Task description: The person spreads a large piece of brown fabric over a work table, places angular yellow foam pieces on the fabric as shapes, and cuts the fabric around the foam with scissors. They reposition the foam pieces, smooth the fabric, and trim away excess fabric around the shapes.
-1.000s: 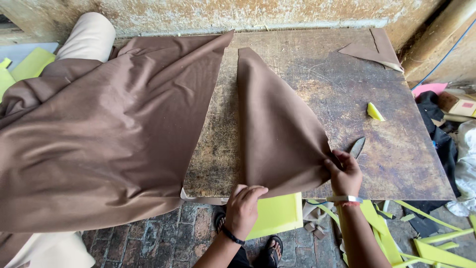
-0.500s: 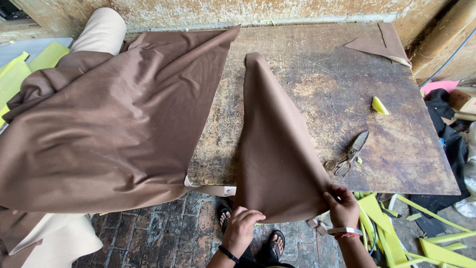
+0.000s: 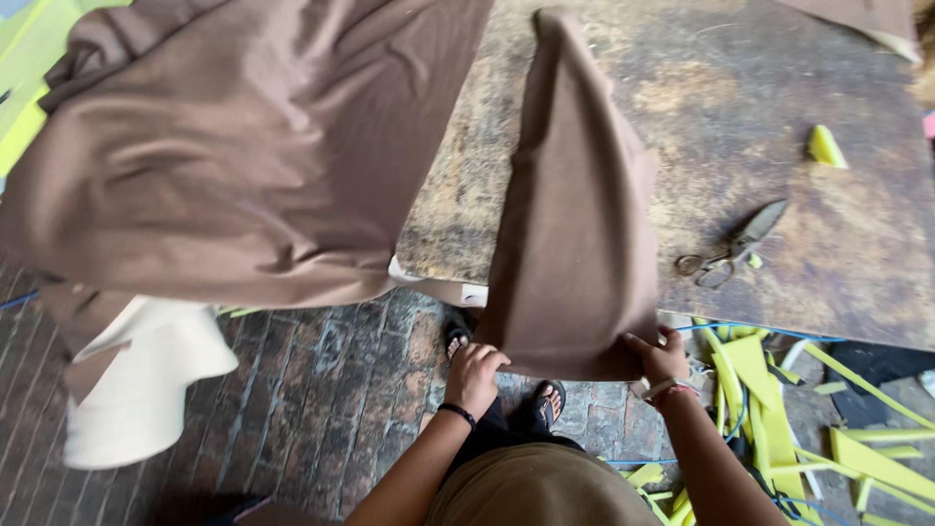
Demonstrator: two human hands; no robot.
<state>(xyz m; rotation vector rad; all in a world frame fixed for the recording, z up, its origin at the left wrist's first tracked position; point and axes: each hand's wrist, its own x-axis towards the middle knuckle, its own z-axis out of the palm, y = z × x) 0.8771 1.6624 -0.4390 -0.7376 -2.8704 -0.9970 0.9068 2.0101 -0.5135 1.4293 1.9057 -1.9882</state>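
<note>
left hand (image 3: 474, 375) grips cloth (image 3: 575, 224) bottom-left corner | right hand (image 3: 660, 356) pinches bottom-right | cloth hangs over surface (image 3: 838, 253) front edge | scissors (image 3: 726, 248) right, bigger fabric (image 3: 243, 166) left

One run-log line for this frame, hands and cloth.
left hand: grips bottom edge of triangular brown fabric piece | right hand: grips its bottom right corner | fabric: hangs off worn wooden table | metal scissors: on table, untouched
</note>
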